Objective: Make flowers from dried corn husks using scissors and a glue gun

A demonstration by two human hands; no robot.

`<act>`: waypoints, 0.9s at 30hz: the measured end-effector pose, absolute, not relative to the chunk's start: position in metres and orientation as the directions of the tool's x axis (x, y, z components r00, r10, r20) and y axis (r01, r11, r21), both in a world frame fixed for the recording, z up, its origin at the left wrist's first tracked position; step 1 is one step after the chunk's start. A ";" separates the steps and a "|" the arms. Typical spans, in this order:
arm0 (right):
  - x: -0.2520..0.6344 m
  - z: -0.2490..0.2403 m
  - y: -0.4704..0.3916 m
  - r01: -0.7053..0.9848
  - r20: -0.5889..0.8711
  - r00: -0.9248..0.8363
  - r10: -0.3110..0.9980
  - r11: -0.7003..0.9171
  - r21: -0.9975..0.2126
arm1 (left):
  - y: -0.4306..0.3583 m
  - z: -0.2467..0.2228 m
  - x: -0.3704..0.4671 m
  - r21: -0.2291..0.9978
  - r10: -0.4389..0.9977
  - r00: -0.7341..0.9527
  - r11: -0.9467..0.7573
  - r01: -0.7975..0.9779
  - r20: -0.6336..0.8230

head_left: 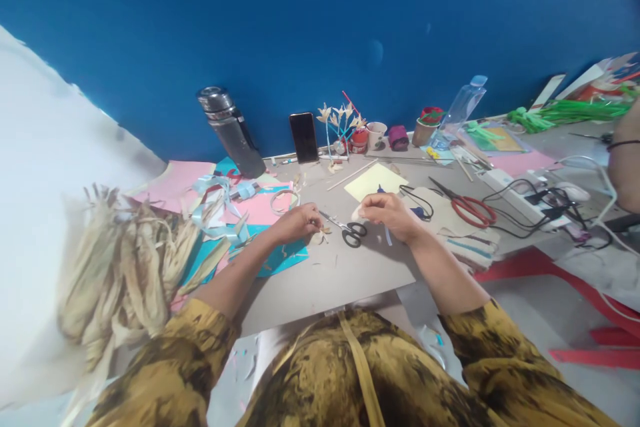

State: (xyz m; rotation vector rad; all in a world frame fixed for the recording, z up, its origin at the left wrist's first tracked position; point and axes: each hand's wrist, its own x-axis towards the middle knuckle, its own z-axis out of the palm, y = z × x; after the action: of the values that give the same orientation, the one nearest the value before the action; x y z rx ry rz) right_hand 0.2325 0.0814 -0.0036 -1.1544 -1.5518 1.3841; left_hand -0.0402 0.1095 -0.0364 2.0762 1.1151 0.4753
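My left hand (301, 221) is closed in a pinch over the table. Small dried husk pieces (321, 236) lie at its fingertips, and I cannot make out what is between the fingers. My right hand (386, 212) is closed, its thumb and fingers pinching a small pale piece of husk (357, 215). Between the hands rest scissors with black handles (353, 234), blades pointing up and left. Behind the right hand a blue tool (419, 213) with a black cable is partly hidden. A pale yellow sheet (376, 180) lies just beyond.
Dried corn husks (135, 267) are heaped at left, beside pink and blue papers and ribbon (220, 203). Along the wall stand a flask (233, 133), a phone (304, 137), husk flowers (343, 121) and a bottle (463, 107). Red-handled scissors (470, 209) and a power strip (520, 193) lie right; another person's arm (625, 160) shows.
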 end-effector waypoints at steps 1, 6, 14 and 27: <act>0.232 -0.005 0.081 0.094 -0.022 -0.298 0.954 0.006 -0.996 | 0.108 -0.035 -0.041 0.787 0.856 0.517 -0.315 0.531 -0.007; 0.213 -0.005 0.079 -0.217 -0.011 -0.108 0.994 -0.034 -0.975 | 0.088 -0.018 -0.042 0.996 0.977 0.214 0.000 0.086 -0.018; 0.174 0.013 0.068 -0.353 0.055 -0.074 0.996 0.025 -0.935 | 0.048 0.013 -0.020 0.856 0.977 0.212 0.141 -0.497 -0.037; 0.157 0.023 0.053 -0.206 0.137 -0.163 0.977 0.102 -0.973 | 0.039 0.003 -0.019 0.856 0.977 0.210 0.076 -0.511 0.038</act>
State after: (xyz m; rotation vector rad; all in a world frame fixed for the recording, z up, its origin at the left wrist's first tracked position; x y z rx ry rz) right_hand 0.1568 0.0532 0.0235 -0.8853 -1.2401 1.3323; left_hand -0.0192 0.0387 0.0026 0.8859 0.6678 1.2489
